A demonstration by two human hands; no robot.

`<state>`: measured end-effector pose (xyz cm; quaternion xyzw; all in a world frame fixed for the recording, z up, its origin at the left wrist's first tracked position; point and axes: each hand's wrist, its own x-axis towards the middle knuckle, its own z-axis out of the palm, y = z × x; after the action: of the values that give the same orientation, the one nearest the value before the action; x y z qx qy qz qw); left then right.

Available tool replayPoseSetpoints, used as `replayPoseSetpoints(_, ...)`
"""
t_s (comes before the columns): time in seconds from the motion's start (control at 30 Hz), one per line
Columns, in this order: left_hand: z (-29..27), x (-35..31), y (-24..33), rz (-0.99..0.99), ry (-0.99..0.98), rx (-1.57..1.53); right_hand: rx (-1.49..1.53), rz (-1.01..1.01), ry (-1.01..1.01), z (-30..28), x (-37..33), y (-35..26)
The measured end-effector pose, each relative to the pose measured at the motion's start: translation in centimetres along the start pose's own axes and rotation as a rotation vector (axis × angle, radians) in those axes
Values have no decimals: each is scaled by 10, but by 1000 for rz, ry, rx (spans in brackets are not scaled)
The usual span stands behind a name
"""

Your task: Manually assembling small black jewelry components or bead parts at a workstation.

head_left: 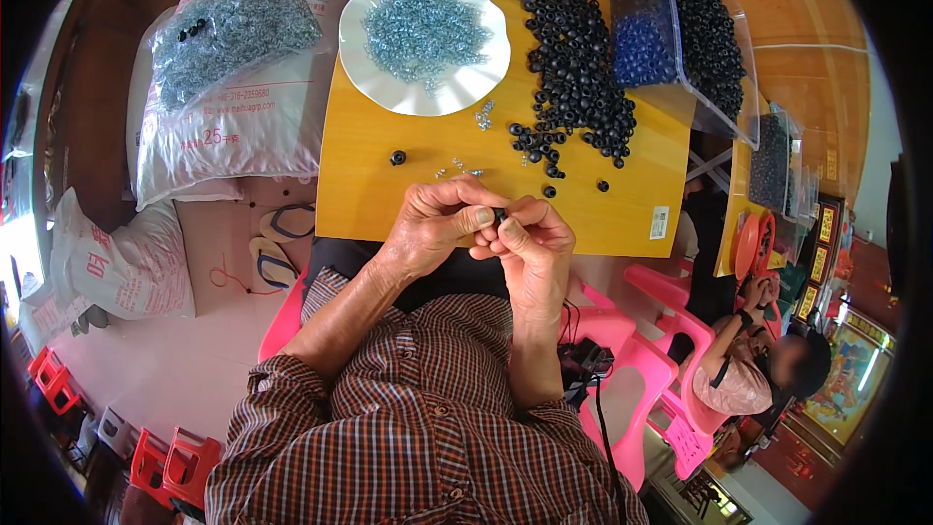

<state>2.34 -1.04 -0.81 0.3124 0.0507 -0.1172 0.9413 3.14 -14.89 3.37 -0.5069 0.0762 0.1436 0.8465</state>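
Note:
In front of my chest, at the table's near edge, both hands meet over a small black bead-like piece [501,216]. My right hand [537,238] is closed, pinching it between thumb and fingers. My left hand [435,226] is closed too, its thumb and fingertips pressed against the same spot; whatever lies between them is hidden. Just beyond my fingers are a few small clear plastic pieces [462,169] and a lone black bead [397,157]. A pile of black beads with holes [583,78] spreads to the right. Pale blue clear pieces [428,34] fill the white scalloped plate [360,75].
The yellow table [369,204] holds clear bins of black and blue beads [724,102] at the right. Large white sacks [233,151] stand left, one carrying a bag of clear pieces [243,34]. Pink chairs [622,369] and a seated person [743,369] are at right.

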Motion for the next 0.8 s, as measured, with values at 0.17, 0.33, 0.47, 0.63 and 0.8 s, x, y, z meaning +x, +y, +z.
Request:
replayPoseSetpoints(0.17,2,2,-2,72,-21,172,-19,29,-11,-8,4,-1)
replayPoseSetpoints(0.33,7,-1,-4,-122,58,-119,-38,56,-12,-5,2,-9)
replayPoseSetpoints(0.47,8,-1,-5,-130,5,-253,62,77,-17,-5,-2,-10)
replayPoseSetpoints(0.63,6,-2,-7,-104,-37,-286,107,71,-43,-10,-2,-4)
replayPoseSetpoints(0.8,14,-4,-2,-150,90,54,-56,65,39,-19,-6,0)
